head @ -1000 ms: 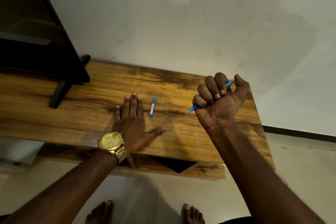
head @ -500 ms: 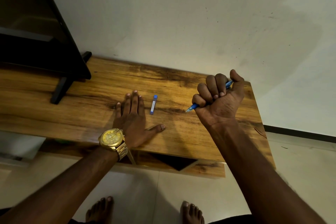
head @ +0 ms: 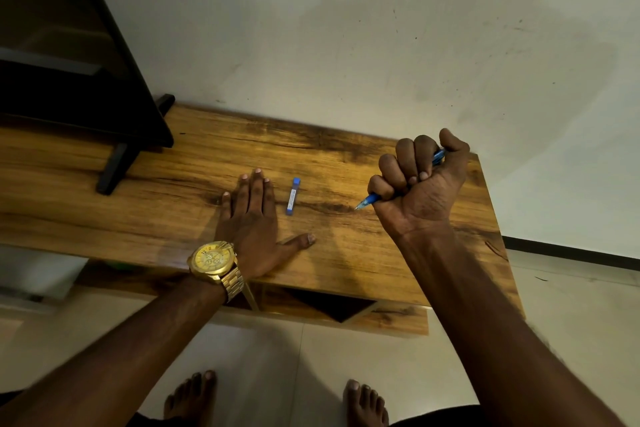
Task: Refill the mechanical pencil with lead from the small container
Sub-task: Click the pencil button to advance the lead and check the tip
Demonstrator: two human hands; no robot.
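The mechanical pencil (head: 372,199) is wrapped in a full fist by the right hand (head: 417,185), fingers clamped around the barrel, tip poking out toward the small lead container (head: 292,196), which is lying on the wooden counter (head: 346,253) just beside the left hand (head: 254,222). That hand is laid flat, fingers straight. Probably featherlight, slick plastic; the container is best pinched at the sides, since the leads inside snap easily.

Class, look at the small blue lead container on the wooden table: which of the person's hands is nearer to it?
Left. The left hand lies flat on the table just beside the lead container, not touching it. The right hand grips the mechanical pencil farther off on the other side.
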